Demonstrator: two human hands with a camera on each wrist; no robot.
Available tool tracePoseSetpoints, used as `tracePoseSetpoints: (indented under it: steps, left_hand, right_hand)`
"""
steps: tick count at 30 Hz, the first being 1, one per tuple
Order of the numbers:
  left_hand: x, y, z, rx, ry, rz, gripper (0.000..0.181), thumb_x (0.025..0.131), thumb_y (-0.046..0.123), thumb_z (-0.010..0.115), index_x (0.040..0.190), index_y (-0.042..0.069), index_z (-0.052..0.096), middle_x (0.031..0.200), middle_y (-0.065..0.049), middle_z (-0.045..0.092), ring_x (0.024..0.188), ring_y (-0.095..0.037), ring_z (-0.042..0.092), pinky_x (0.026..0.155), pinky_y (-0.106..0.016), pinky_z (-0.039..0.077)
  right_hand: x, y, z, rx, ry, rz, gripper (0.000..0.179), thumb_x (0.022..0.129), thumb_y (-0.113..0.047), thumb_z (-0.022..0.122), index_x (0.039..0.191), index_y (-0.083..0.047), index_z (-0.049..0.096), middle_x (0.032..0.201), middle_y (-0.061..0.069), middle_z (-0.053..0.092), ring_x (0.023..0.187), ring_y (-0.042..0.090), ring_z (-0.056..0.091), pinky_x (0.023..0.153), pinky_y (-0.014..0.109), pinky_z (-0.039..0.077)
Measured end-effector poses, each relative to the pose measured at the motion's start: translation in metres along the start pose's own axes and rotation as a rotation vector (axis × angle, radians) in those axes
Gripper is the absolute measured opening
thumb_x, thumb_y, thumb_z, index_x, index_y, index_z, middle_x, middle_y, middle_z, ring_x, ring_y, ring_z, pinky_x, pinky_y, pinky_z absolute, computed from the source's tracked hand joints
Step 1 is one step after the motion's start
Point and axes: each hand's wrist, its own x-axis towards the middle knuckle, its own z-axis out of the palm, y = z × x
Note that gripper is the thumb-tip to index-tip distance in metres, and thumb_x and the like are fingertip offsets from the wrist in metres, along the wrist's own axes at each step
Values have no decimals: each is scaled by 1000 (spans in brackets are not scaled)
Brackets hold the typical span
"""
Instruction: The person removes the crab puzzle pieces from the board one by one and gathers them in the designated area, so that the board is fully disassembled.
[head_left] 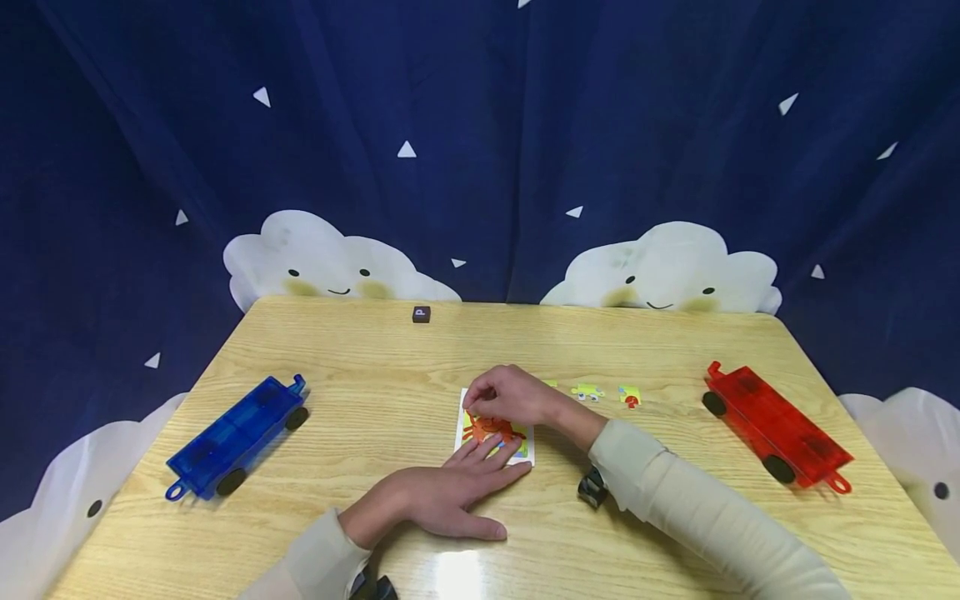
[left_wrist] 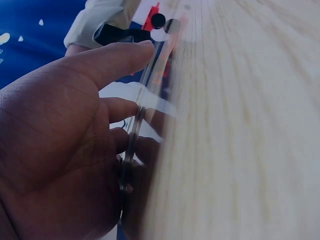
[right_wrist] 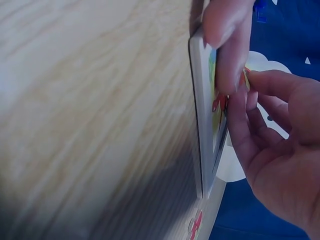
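A small jigsaw puzzle in a white-rimmed tray [head_left: 459, 433], with a red crab picture on yellow, lies mid-table. My left hand [head_left: 448, 497] rests palm down, its spread fingers over the tray's near edge. Over the upper left of the puzzle, my right hand [head_left: 513, 395] pinches a puzzle piece [right_wrist: 245, 78] between thumb and forefinger; the right wrist view shows a bit of red and yellow there. Much of the picture is hidden under both hands. To the right lie loose puzzle pieces: one yellow and white [head_left: 588, 392], one yellow with red [head_left: 630, 397], another partly covered.
A blue toy wagon [head_left: 236, 435] stands at the left and a red toy wagon [head_left: 780, 427] at the right. A dark block [head_left: 422, 314] marked with a letter sits near the far edge. Behind the table hangs a dark blue curtain [head_left: 480, 167].
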Motion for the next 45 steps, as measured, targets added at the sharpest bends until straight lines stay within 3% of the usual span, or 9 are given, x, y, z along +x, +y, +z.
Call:
tracePoseSetpoints:
  steps: [8,17,27,45]
  left_hand:
    - [0,0,-2,-15,-14,-5,78,104,53,52,167,19,20,172,-11,1,155,-31,-7,122,-54,1]
    - [-1,2,-3,-23,-20,-17,78,104,53,53,167,20,19,171,-10,1,155,-30,-9,123,-53,0]
    - [-1,0,-1,-7,-8,-5,78,104,53,53,167,19,21,171,-11,1,155,-31,-7,123,-52,0]
    - [-1,0,-1,-7,2,19,79,104,51,55,166,17,21,172,-11,-2,155,-32,-10,122,-55,-1]
  right_hand:
    - [3,0,2,-8,14,38,9,97,-9,71,92,-14,77,71,-7,65,65,6,55,62,24,46]
    - [1,-4,3,-27,17,65,11,98,-7,70,91,-14,76,73,-7,64,71,9,55,67,25,45]
    - [-4,-4,-3,39,60,35,8,97,-8,69,99,-10,77,83,-5,71,71,9,61,67,25,50]
    - [-53,21,-45,90,101,52,14,101,-5,64,109,-4,75,90,1,71,78,16,62,68,28,52]
